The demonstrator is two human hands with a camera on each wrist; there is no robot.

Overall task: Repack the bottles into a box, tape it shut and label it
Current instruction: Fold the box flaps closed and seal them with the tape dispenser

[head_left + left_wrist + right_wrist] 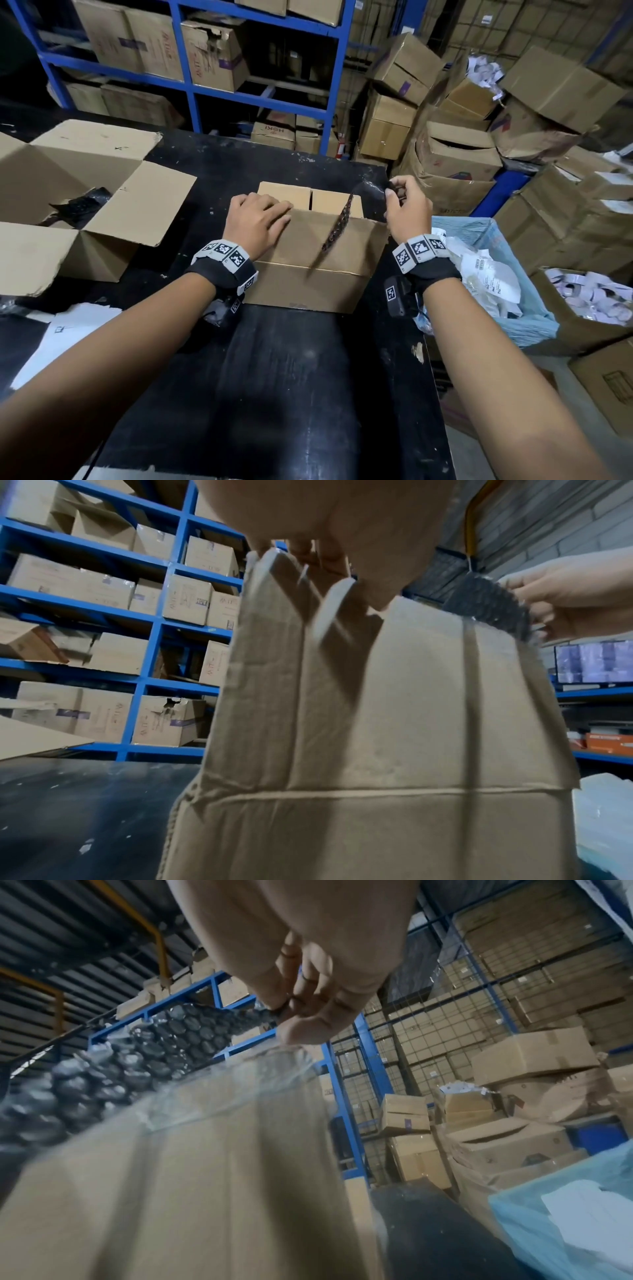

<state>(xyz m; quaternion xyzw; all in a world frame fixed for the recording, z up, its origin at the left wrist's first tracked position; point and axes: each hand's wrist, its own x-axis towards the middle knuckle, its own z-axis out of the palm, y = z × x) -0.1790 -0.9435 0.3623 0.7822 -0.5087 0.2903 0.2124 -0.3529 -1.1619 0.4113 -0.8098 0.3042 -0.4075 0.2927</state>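
At the left edge of the black table a big open box is seen, with its flaps spread out and something dark inside; white paper is lying near the left edge, in front of it; in the middle of the table, toward the far edge, a smaller brown box is standing; its near flap is pressed down by the left hand, which is laid flat with the fingers out straight; a strip of black bubble wrap is stretched across the top of this box; its far end is pinched by the right hand, between thumb and curled fingers, above the box's right corner; past the right edge of the table a blue bag full of paper scraps is seen; no bottles can be made out.
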